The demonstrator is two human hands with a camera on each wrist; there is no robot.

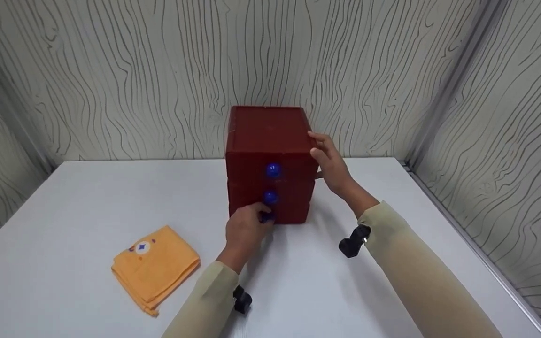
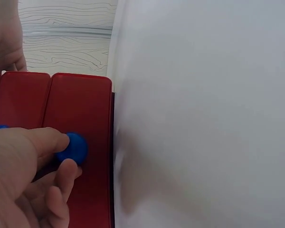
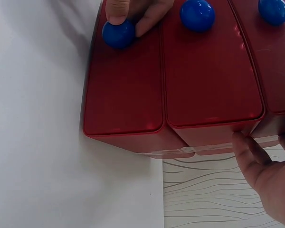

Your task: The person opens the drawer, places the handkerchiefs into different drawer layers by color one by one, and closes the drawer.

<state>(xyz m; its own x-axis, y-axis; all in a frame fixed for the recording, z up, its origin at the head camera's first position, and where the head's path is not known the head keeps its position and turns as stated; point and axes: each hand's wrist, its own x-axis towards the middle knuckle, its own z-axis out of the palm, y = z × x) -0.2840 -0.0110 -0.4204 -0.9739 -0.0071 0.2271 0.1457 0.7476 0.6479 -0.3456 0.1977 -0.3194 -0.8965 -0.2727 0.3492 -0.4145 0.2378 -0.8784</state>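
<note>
Box (image 1: pixel 266 129): red, three drawers stacked, standing upright on the table (image 1: pixel 64 225) at the centre of the head view's dial.
Left hand (image 1: pixel 244 230): at 7 o'clock from the box's middle, thumb and fingers pinching the low knob (image 2: pixel 74 149).
Right hand (image 1: pixel 335 165): at 3 o'clock, fingers spread, fingertips touching the box's side.
Mid knob (image 1: pixel 270 196): blue and round like the low one, at 12 o'clock from it, just above the left hand.
Top knob (image 1: pixel 273 170): blue, at 12 o'clock from the mid knob.
Cloth (image 1: pixel 165 270): orange, folded, between 7 and 8 o'clock, flat on the table, well apart from the box.
Sleeves (image 1: pixel 425 267): pale, a black piece (image 1: pixel 355 240) on each.
Wall (image 1: pixel 148 70): pale, dark-grained, at 12 o'clock behind the box.
</note>
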